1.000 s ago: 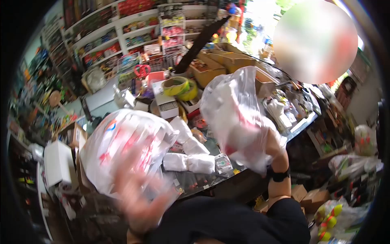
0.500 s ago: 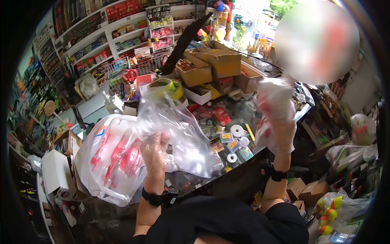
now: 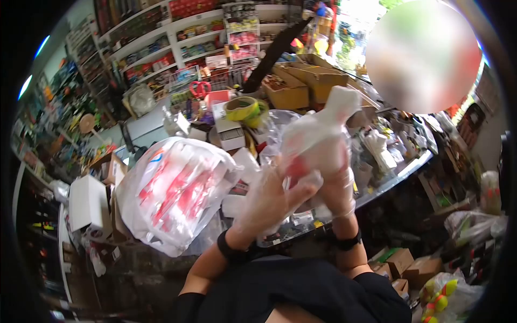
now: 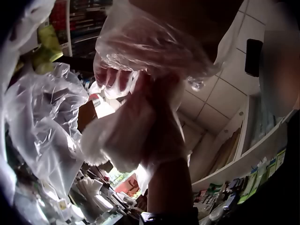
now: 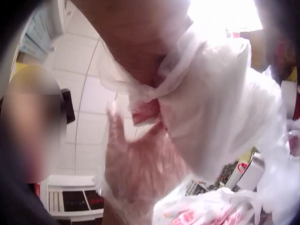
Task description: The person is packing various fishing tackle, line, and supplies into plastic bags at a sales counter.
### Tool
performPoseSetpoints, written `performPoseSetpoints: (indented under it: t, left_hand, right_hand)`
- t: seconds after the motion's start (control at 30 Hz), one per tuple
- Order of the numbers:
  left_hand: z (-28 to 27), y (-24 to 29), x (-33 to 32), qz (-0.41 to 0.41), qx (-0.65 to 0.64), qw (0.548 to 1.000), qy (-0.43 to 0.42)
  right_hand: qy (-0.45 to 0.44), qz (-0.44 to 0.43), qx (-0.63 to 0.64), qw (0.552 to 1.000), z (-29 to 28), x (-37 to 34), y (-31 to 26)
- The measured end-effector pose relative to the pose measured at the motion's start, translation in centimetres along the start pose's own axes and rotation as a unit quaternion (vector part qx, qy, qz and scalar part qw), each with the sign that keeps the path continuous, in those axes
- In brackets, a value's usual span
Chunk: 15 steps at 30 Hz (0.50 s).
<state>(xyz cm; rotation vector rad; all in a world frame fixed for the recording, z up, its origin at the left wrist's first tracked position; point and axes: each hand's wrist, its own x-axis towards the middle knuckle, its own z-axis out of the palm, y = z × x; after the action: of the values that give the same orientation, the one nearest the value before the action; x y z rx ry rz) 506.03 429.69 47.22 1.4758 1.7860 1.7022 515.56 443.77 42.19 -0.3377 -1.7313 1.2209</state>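
My right hand (image 3: pixel 336 191), in a thin clear plastic glove, grips a white plastic bundle (image 3: pixel 320 137) with red marks, raised above the counter. Its far end narrows to a white knob in the head view. My left hand (image 3: pixel 269 199), also in clear plastic, reaches against the bundle's near left side. In the right wrist view the left thumb (image 5: pixel 115 124) stands spread away while the other fingertips go behind the bundle. An empty-looking clear plastic bag (image 4: pixel 44 126) lies beyond the left hand. Left of that hand sits a large white bag (image 3: pixel 177 199) with red printed packs inside.
Yellow-green tape rolls (image 3: pixel 241 109) and brown cardboard boxes (image 3: pixel 301 81) fill the counter's back. Small goods crowd its right part, along a dark front edge (image 3: pixel 388 183). A white box (image 3: pixel 89 207) stands at far left, and a blurred person (image 3: pixel 425 56) is across the counter.
The bundle in my right hand has come back from the right toward the middle. My left hand has let go of the clear bag and moved right to the bundle.
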Motion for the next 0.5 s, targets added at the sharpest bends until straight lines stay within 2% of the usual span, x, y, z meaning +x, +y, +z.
performPoseSetpoints:
  t: [0.03, 0.07, 0.1, 0.13, 0.17, 0.23, 0.27, 0.33, 0.37, 0.43, 0.47, 0.5]
  left_hand:
    - [-0.4, 0.7, -0.5, -0.084, -0.154, 0.983, 0.046]
    - [-0.5, -0.3, -0.8, -0.083, -0.149, 0.984, 0.056]
    - [0.1, -2.5, -0.9, -0.088, -0.249, 0.956, 0.13]
    - [-0.3, -4.3, -1.0, -0.085, -0.336, 0.914, 0.211]
    - [-0.9, -5.4, -1.1, -0.084, -0.333, 0.915, 0.211]
    - [-2.4, -6.5, -1.7, -0.087, -0.365, 0.903, 0.21]
    - [-2.8, -6.7, -1.9, -0.088, -0.377, 0.898, 0.21]
    - [-3.3, -6.7, -2.2, -0.146, -0.294, 0.923, 0.199]
    - [-3.6, -6.7, -2.2, -0.171, -0.252, 0.933, 0.194]
    - [-4.2, -7.6, -2.4, -0.027, -0.269, 0.924, 0.27]
    - [-5.2, -7.4, -3.0, -0.037, -0.301, 0.916, 0.263]
    - [-5.7, -4.4, -3.8, -0.044, -0.349, 0.912, 0.211]
  right_hand:
    - [-0.036, -0.059, -0.059, 0.996, 2.1, -0.2, 0.1]
    - [-0.102, -0.05, -0.042, 0.993, 2.8, -0.3, -1.6]
    - [-0.108, -0.033, -0.042, 0.993, 2.7, -0.9, -1.2]
    - [-0.113, 0.003, 0.174, 0.978, 3.6, -0.8, -1.9]
    - [-0.106, 0.043, 0.375, 0.92, 4.2, -0.9, -2.6]
    - [-0.074, 0.13, 0.272, 0.951, 3.1, -0.4, -0.9]
    - [-0.149, 0.111, 0.165, 0.969, 2.4, -0.5, 0.6]
    - [-0.124, 0.246, 0.386, 0.88, 2.8, -0.9, 1.7]
    - [-0.118, 0.244, 0.389, 0.881, 3.1, -0.6, 1.5]
    - [-0.125, 0.28, 0.433, 0.847, 3.3, 0.4, 1.5]
    - [-0.091, 0.268, 0.332, 0.9, 3.3, 0.5, 2.7]
    - [-0.09, 0.271, 0.337, 0.897, 3.4, 0.1, 3.6]
